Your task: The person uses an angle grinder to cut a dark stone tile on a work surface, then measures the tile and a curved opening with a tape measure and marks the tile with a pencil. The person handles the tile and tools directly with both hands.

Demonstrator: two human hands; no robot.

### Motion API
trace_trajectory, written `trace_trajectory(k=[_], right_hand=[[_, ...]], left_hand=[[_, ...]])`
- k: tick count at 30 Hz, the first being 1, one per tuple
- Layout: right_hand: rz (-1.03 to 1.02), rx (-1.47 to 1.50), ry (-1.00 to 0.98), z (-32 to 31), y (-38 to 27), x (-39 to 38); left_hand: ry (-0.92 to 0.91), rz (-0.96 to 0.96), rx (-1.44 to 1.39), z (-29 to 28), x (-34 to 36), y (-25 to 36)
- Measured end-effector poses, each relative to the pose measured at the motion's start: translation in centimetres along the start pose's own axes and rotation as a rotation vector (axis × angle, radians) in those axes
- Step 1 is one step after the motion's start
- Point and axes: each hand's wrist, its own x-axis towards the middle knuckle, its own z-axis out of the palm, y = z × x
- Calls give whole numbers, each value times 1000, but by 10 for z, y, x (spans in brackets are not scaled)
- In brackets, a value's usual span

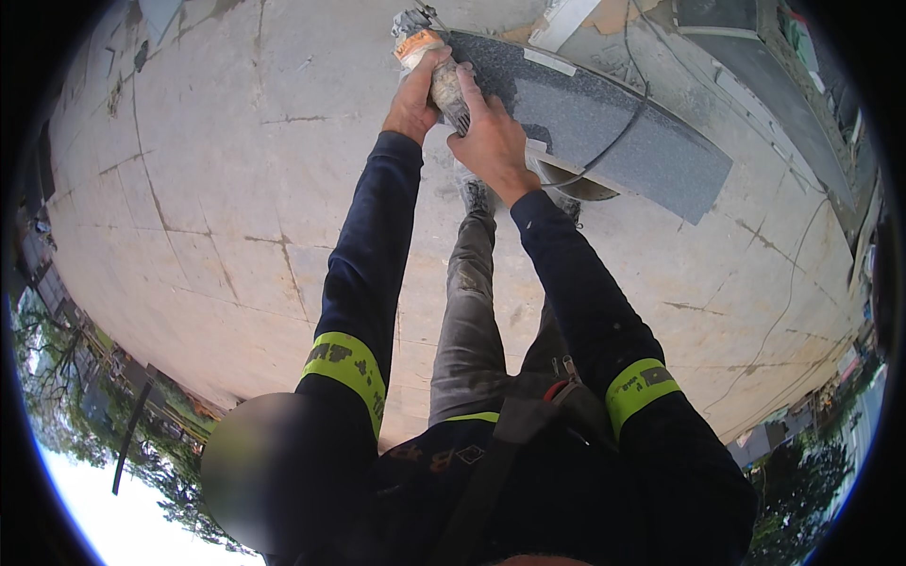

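Grey stone slab (604, 123) lies under our hands — left hand (412, 99) and right hand (491, 146) both wrapped around the dusty power tool (439, 80); cut looks barely begun.

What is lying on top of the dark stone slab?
A black cable runs across the dark stone slab, and a dusty power tool, gripped by the left hand and right hand, meets its end. The hands cover the contact.

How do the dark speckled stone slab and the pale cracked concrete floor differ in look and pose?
The dark speckled stone slab is grey-black with straight cut edges; the pale cracked concrete floor is beige, stained and crossed by cracks. The slab is a narrow strip lying on the floor, which spreads across the view. A black cable crosses the slab. Both are flat, hard surfaces.
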Motion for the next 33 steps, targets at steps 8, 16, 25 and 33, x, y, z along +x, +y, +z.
trace_trajectory(k=[8,16,25,33], right_hand=[[7,1,2,0,2,1],[14,1,-5,0,0,1],[11,13,24,1,3,2],[-5,10,43,0,-1,1]], left_hand=[[11,3,-30,12,-7,2],[18,2,-36,4,-1,1],[6,4,-24,11,-5,2],[48,-48,7,6,-2,2]])
